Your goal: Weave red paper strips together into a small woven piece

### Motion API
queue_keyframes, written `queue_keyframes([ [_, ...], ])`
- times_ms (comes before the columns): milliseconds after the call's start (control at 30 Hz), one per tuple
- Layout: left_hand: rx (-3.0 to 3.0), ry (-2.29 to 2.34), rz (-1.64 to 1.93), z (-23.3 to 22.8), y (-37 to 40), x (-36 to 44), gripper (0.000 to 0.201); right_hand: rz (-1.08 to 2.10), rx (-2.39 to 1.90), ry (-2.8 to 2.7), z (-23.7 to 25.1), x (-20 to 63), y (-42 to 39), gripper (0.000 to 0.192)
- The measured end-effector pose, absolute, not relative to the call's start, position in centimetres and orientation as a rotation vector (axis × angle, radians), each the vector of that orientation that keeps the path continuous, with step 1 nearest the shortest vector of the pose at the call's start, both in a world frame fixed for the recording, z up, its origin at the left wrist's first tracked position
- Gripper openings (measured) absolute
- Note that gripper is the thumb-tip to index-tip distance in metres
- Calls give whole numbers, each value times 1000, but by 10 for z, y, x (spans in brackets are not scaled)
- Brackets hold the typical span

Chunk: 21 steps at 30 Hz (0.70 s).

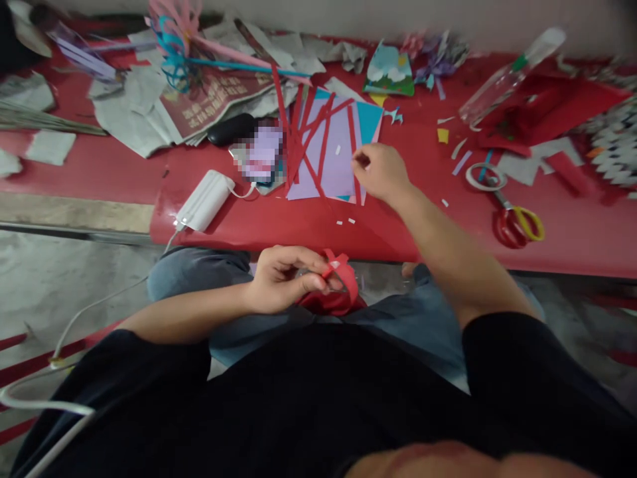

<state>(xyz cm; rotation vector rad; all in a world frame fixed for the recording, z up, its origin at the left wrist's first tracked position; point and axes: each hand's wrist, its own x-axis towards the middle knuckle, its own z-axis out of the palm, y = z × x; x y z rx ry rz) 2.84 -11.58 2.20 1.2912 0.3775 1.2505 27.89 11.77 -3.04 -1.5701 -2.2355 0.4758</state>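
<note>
Above my lap, my left hand pinches a looped red paper strip between thumb and fingers. A small white patch shows on the strip near the fingertips. My right hand is over the right edge of the purple paper sheets, its fingers curled together. Loose red paper strips lie crisscrossed on those sheets, one of them right beside the right fingertips. Whatever the right fingers pinch, if anything, is too small to make out.
Scissors and a tape roll lie to the right on the red table. A white power bank with a cable and a blurred-out phone sit left. Newspaper, ribbons and a clear bottle stand behind.
</note>
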Motion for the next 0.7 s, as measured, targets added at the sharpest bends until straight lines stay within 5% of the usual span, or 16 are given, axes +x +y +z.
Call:
queue_keyframes([
  [133, 1160, 532, 1303, 16, -113, 25, 15, 480, -1722, -2257, -32, 226, 197, 37],
  [300, 1130, 549, 1360, 19, -112, 16, 15, 501, -1722, -2508, -50, 193, 239, 94],
  [400, 1140, 507, 1382, 23, -113, 8, 20, 538, -1641, -2612, -60, 204, 245, 107],
  [533, 1116, 467, 1400, 28, -114, 3, 28, 511, -1530, -2566, -63, 223, 240, 97],
  [700, 1092, 467, 1401, 28, -112, 3, 29, 490, -1474, -2471, -57, 227, 218, 49],
])
